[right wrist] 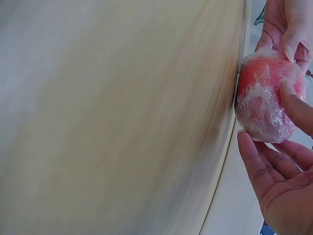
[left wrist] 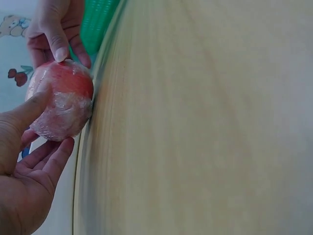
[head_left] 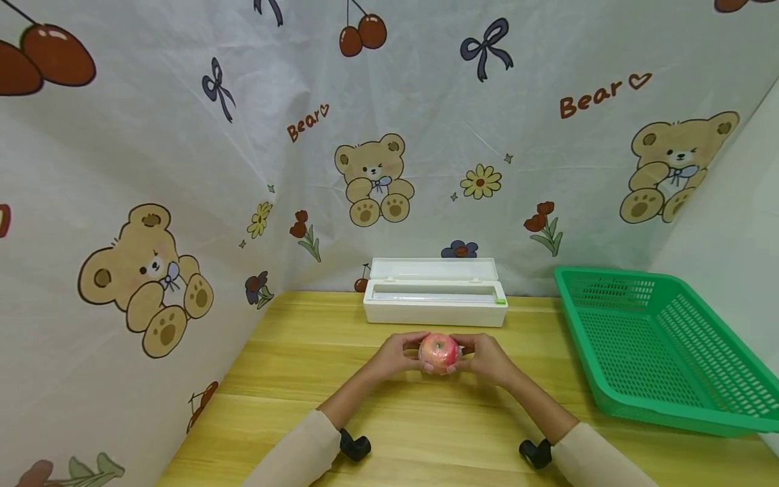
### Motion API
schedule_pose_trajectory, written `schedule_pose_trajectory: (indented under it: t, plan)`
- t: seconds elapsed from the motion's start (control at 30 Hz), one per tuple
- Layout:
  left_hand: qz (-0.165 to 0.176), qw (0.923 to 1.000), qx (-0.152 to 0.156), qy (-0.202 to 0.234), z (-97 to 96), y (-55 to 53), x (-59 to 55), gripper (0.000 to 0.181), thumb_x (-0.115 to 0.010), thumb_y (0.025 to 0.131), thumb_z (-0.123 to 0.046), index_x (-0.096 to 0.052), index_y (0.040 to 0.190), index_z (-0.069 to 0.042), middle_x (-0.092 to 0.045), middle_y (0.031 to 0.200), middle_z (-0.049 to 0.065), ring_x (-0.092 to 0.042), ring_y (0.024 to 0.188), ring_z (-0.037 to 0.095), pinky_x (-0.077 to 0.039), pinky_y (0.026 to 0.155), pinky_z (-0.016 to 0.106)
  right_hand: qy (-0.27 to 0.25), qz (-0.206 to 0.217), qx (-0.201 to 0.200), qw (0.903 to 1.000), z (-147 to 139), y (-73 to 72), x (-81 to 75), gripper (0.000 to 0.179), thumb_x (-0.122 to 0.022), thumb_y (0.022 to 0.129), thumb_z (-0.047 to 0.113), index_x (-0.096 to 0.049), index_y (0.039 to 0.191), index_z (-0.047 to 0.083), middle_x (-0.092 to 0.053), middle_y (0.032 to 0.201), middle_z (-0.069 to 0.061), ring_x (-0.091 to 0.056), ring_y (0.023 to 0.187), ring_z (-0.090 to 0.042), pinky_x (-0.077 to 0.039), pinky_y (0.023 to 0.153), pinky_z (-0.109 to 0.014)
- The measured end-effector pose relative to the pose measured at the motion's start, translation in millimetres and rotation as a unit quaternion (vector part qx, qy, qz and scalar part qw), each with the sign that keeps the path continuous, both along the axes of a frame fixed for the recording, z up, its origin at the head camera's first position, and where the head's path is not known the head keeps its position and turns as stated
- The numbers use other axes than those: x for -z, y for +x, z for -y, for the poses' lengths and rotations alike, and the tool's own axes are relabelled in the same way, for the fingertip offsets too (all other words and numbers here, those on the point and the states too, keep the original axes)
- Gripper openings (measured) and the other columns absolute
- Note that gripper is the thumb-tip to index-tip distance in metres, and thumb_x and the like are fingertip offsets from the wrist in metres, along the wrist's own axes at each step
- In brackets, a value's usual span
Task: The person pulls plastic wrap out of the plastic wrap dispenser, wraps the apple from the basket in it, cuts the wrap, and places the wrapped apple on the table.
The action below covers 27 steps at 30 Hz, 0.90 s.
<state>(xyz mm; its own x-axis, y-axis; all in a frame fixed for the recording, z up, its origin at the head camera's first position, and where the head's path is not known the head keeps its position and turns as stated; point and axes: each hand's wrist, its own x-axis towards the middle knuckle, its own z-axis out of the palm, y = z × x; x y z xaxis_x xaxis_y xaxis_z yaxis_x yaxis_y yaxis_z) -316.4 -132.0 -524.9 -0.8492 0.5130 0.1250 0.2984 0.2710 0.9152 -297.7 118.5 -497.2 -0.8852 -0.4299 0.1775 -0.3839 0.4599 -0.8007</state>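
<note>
A red apple (head_left: 439,351) wrapped in clear cling film sits between both hands, over the middle of the wooden table. Crumpled film bunches on its underside, as the left wrist view shows on the wrapped apple (left wrist: 62,100). My left hand (head_left: 394,355) grips it from the left, thumb on the near side and fingers curled behind and below. From the right, my right hand (head_left: 485,358) holds it the same way. In the right wrist view the right thumb presses the wrapped apple (right wrist: 269,98) while the fingertips support its crinkled base.
Behind the hands stands a white cling film dispenser box (head_left: 435,313), its lid (head_left: 433,269) raised and a roll inside. A green plastic basket (head_left: 608,396) is on the right of the table (head_left: 292,379). A bear-patterned cloth (head_left: 426,101) hangs at the back and left.
</note>
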Motion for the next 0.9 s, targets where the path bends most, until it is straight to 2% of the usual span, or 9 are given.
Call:
schedule_pose_trajectory:
  t: [0.17,0.27,0.53,0.73,0.9]
  plan:
    - [-0.006,0.9999,-0.003,-0.016,-0.6,-0.8,2.2,0.067,-0.084,0.085,-0.009,-0.054,0.144,-0.004,-0.06,0.141,0.008,-0.06,0.126,0.023,-0.05,0.102,0.026,0.001,0.007,-0.005,1.0,-1,-1.3,2.1,0.058,-0.088,0.078,0.008,-0.065,0.128,-0.008,-0.069,0.123,-0.023,-0.071,0.097,-0.031,-0.057,0.09,-0.052]
    - [-0.006,0.9999,-0.001,-0.016,-0.3,-0.8,1.8,0.067,-0.083,0.086,-0.01,-0.053,0.145,-0.002,-0.059,0.142,0.01,-0.059,0.127,0.025,-0.05,0.104,0.03,0.002,0.01,-0.008,0.9999,-1,-3.1,3.5,0.059,-0.088,0.078,0.008,-0.064,0.129,-0.008,-0.068,0.124,-0.022,-0.071,0.097,-0.03,-0.057,0.09,-0.051]
    - [0.01,0.9998,0.014,-0.005,3.5,-0.1,1.5,0.073,-0.083,0.085,-0.01,-0.049,0.149,-0.002,-0.057,0.144,0.011,-0.058,0.127,0.027,-0.054,0.097,0.029,0.023,0.03,-0.008,0.9993,-2,-0.9,-1.2,0.073,-0.088,0.078,0.01,-0.054,0.139,-0.011,-0.063,0.131,-0.027,-0.07,0.1,-0.032,-0.059,0.088,-0.049]
    - [0.033,0.9992,0.021,0.001,9.5,0.9,-1.7,0.081,-0.083,0.085,-0.011,-0.042,0.154,-0.005,-0.056,0.144,0.012,-0.057,0.129,0.029,-0.055,0.097,0.031,0.064,0.026,-0.014,0.9975,-7,6.6,-15.2,0.076,-0.087,0.079,0.007,-0.05,0.143,-0.009,-0.056,0.14,-0.028,-0.066,0.109,-0.043,-0.057,0.09,-0.053]
    - [0.016,0.9993,0.015,-0.03,23.9,0.0,-9.4,0.078,-0.081,0.089,-0.016,-0.042,0.155,-0.01,-0.052,0.148,0.016,-0.054,0.132,0.033,-0.055,0.098,0.035,0.115,0.0,-0.026,0.9931,-17,15.0,-38.4,0.072,-0.083,0.084,0.005,-0.048,0.146,-0.007,-0.052,0.144,-0.028,-0.061,0.116,-0.049,-0.057,0.09,-0.054]
